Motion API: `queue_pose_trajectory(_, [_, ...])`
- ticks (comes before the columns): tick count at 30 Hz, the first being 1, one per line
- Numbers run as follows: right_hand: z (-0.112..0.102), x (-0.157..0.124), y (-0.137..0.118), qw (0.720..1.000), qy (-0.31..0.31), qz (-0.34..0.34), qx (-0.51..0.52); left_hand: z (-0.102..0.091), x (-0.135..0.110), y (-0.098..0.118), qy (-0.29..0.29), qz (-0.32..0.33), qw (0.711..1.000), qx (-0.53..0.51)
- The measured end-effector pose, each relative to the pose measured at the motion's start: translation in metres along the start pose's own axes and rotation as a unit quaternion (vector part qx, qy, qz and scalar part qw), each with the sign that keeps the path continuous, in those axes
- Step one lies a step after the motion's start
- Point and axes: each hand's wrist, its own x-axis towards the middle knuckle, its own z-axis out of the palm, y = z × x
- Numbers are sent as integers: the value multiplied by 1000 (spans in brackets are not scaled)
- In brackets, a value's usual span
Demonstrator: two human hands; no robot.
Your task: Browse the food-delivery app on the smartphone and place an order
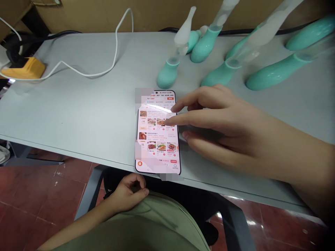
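Note:
A smartphone (157, 134) lies flat on the grey table near its front edge, its lit screen showing a list of food pictures with prices. Parts of the screen are blurred into blocks. Over its right side reaches my right hand (220, 122), fingers apart and holding nothing. The index and middle fingertips are at the screen, and the thumb is beside the phone's right edge. Below the table edge, my left hand (129, 193) rests at my lap on the green clothing, its fingers loosely curled in with nothing visible in them.
Several teal bulb-shaped items with clear and white tops, one of them a small teal bulb (167, 75), stand behind the phone. A white cable (102, 73) crosses the table (78, 104) from a yellow power block (27, 68). Chair armrests flank me.

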Motion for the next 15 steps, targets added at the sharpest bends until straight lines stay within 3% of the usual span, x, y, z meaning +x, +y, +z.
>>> queue_pose_trajectory(5, [0, 0, 1, 1000, -10, -2, 2, -4, 0, 0, -15, 58, 998, 5])
queue_pose_trajectory(10, [0, 0, 1, 1000, -12, -10, 9, -6, -1, 4, 105, 193, 975, 25])
queue_pose_trajectory(12, [2, 0, 2, 1000, -14, -17, 12, -6, 0, 7, 98, 186, 978, -18])
queue_pose_trajectory(15, [6, -1, 4, 999, -7, -37, 20, -7, 4, 10, 44, 65, 977, -201])
